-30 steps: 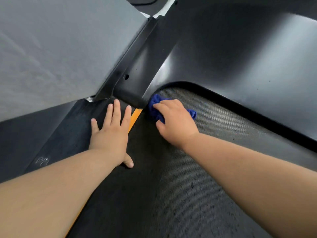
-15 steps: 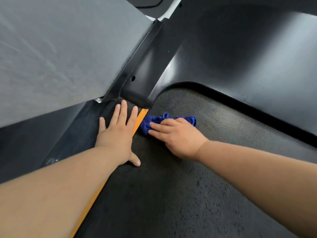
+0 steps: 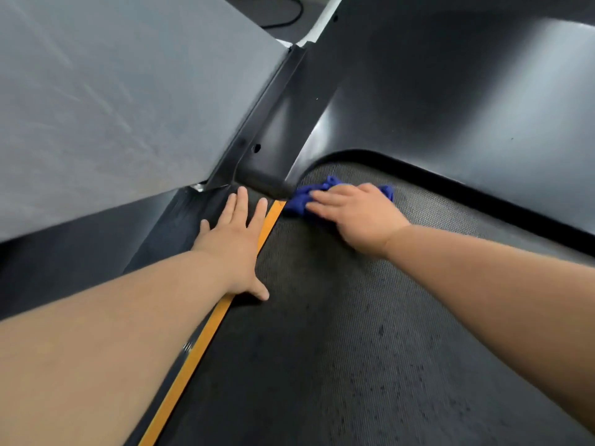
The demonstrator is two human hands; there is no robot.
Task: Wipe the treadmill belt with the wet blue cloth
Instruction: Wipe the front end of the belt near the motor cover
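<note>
The textured dark treadmill belt (image 3: 347, 333) fills the lower middle, speckled with dark spots. A crumpled blue cloth (image 3: 304, 196) lies on the belt's far left corner, under my right hand (image 3: 354, 214), which presses it flat with fingers pointing left. My left hand (image 3: 236, 239) rests flat, fingers spread, on the black side rail (image 3: 180, 233), its thumb reaching onto the belt across the orange stripe (image 3: 206, 346).
The black motor cover (image 3: 450, 107) curves around the belt's front end. A black upright post (image 3: 270, 123) rises just beyond both hands. A grey panel (image 3: 112, 91) fills the upper left, with a black cable (image 3: 286, 14) on the floor behind.
My right hand slid the cloth along the belt's left front corner, back from the front, then forward toward the cover again. My left hand stayed planted on the rail.
</note>
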